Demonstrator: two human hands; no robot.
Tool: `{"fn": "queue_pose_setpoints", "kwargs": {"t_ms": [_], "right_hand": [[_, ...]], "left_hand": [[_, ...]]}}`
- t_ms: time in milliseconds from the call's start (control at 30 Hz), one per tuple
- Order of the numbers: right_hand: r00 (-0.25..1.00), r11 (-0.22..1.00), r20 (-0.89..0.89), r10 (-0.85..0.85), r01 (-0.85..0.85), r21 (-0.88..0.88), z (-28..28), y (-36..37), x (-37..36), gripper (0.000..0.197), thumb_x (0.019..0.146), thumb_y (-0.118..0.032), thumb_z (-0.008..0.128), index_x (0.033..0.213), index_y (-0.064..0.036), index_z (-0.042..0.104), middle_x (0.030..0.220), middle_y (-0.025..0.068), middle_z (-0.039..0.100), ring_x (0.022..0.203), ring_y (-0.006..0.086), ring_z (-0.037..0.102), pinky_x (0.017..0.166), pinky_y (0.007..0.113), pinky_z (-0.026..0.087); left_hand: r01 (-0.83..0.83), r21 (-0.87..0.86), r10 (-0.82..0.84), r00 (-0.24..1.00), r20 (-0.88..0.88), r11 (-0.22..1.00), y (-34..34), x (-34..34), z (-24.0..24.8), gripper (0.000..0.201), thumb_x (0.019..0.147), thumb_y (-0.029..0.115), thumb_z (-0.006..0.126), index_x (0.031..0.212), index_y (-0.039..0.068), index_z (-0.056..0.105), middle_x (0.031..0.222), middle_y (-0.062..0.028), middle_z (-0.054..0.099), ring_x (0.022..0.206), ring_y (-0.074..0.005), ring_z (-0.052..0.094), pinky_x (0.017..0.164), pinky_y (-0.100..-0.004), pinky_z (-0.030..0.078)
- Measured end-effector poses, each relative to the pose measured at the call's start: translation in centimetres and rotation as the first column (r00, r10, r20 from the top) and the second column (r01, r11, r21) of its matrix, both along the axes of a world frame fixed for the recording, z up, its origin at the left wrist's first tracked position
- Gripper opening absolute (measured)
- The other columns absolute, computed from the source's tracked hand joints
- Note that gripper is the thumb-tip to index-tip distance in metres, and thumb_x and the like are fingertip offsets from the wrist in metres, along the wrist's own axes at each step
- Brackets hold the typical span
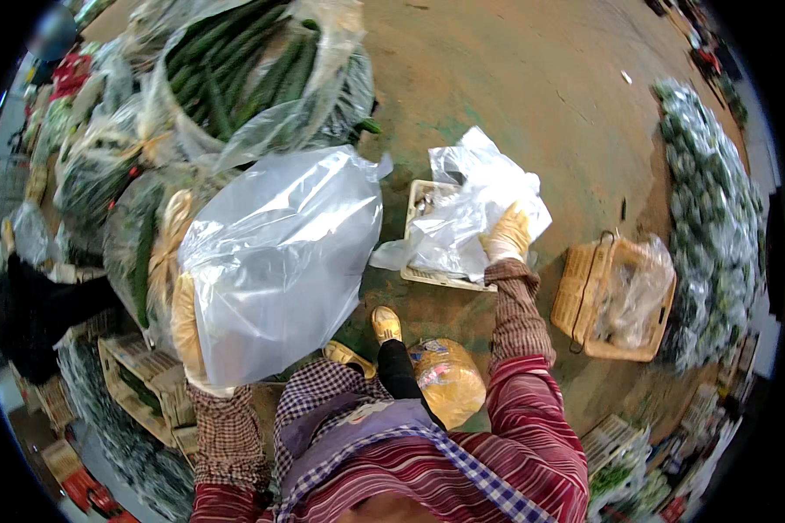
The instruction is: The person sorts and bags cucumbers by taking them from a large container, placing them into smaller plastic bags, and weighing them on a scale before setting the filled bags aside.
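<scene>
Left hand [186, 324] gripping clear bag [283, 248], right hand [508, 234] on plastic sheets [493, 187], grip unclear, bundle markings [429, 353] blurred

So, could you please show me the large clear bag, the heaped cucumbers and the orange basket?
Large clear bag [279, 261], head view: middle of its surface.
Heaped cucumbers [218, 74], head view: middle of the heap.
Orange basket [573, 292], head view: its left wall.

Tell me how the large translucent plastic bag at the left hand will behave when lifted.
The large translucent plastic bag is likely floppy, as its sheet creases and its upper corner crumples. It is probably light for its size: the film looks thin, with no contents visible inside. Its glossy, strongly reflecting surface may slip against the pale glove on the left hand.
</scene>
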State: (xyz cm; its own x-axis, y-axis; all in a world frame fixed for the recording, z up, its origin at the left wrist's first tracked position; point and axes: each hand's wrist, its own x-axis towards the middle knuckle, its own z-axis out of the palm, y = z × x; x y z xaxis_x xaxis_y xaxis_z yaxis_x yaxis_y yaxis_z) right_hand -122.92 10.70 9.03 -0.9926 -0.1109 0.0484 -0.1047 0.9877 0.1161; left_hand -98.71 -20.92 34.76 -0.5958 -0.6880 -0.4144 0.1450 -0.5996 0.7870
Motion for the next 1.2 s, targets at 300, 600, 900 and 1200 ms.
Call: {"fn": "queue_pose_setpoints", "kwargs": {"t_ms": [300, 600, 900, 1200], "right_hand": [[0.181, -0.086, 0.228, 0.957, 0.923, -0.376, 18.3, -20.7, 13.2, 0.031, 0.088, -0.028, 0.060, 0.099, 0.0012, 0.064, 0.089, 0.0094, 0.068, 0.072, 0.0146, 0.063, 0.063, 0.023, 0.048], [0.203, 0.059, 0.369, 0.907, 0.805, -0.590, 22.2, -30.4, 24.8, 0.017, 0.078, -0.013, 0.071, 0.088, -0.0006, 0.065, 0.078, 0.0042, 0.065, 0.063, 0.0101, 0.058, 0.057, 0.021, 0.045], [0.433, 0.017, -0.102, 0.896, -0.263, -0.965, 19.5, -35.8, 19.0, 0.010, 0.078, -0.007, 0.067, 0.073, -0.0087, 0.058, 0.067, 0.0042, 0.060, 0.058, 0.0153, 0.054, 0.054, 0.026, 0.047], [-0.024, -0.423, -0.604, 0.796, -0.736, -0.528, 36.2, -42.4, 26.2, 0.102, 0.062, -0.020, 0.080, 0.142, -0.0012, 0.019, 0.108, 0.0223, 0.059, 0.101, 0.0306, 0.057, 0.086, 0.039, 0.044]], "left_hand": [[0.025, 0.059, -0.023, 0.999, -0.026, 0.998, -4.1, 11.5, 1.9, 0.023, 0.088, 0.001, 0.055, 0.110, 0.000, 0.055, 0.100, -0.0077, 0.063, 0.083, -0.0132, 0.062, 0.072, -0.0210, 0.052], [0.209, -0.303, -0.122, 0.951, 0.283, 0.930, -5.9, 19.1, 5.3, 0.031, 0.085, 0.017, 0.064, 0.110, 0.005, 0.050, 0.083, 0.0007, 0.054, 0.069, -0.0064, 0.049, 0.061, -0.0194, 0.042], [-0.188, 0.217, 0.285, 0.527, -0.801, 0.958, -16.4, 30.6, 3.4, 0.021, 0.094, 0.016, 0.049, 0.098, -0.004, 0.054, 0.088, -0.0152, 0.062, 0.080, -0.0210, 0.063, 0.069, -0.0318, 0.056], [0.076, -0.632, -0.143, 0.988, -0.055, 0.771, -19.7, 27.9, 15.4, 0.023, 0.087, 0.030, 0.060, 0.089, 0.008, 0.052, 0.077, 0.0031, 0.052, 0.067, -0.0017, 0.049, 0.055, -0.0164, 0.041]]}}
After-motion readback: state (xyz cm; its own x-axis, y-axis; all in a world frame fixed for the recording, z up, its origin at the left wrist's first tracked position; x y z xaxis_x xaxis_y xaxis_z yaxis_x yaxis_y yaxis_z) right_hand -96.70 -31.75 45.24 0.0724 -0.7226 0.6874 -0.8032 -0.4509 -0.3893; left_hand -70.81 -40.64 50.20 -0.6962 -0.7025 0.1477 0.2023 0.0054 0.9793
